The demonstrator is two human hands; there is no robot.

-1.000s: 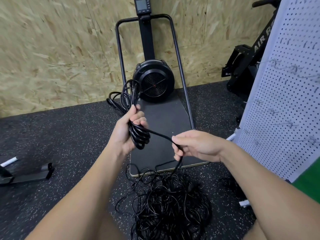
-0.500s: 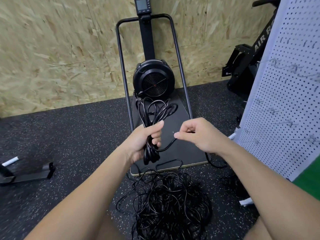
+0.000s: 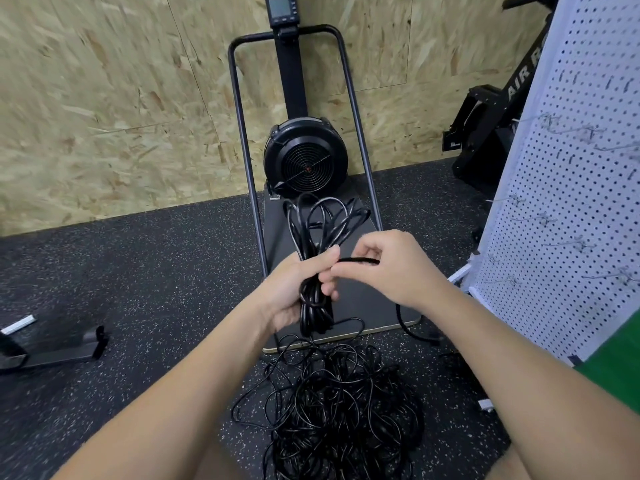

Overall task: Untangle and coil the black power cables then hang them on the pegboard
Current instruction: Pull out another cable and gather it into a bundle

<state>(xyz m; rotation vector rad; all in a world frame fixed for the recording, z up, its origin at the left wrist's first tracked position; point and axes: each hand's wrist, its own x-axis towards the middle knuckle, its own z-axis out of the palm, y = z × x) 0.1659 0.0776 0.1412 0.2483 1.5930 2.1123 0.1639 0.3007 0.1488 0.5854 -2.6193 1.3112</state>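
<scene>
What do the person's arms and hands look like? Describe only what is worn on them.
Nothing is worn. The left hand and right hand are bare: no gloves, rings or tape show. Both forearms are bare from the wrist down to the frame's lower edge, with no sleeve, watch or wristband in view. The upper arms are out of frame.
</scene>
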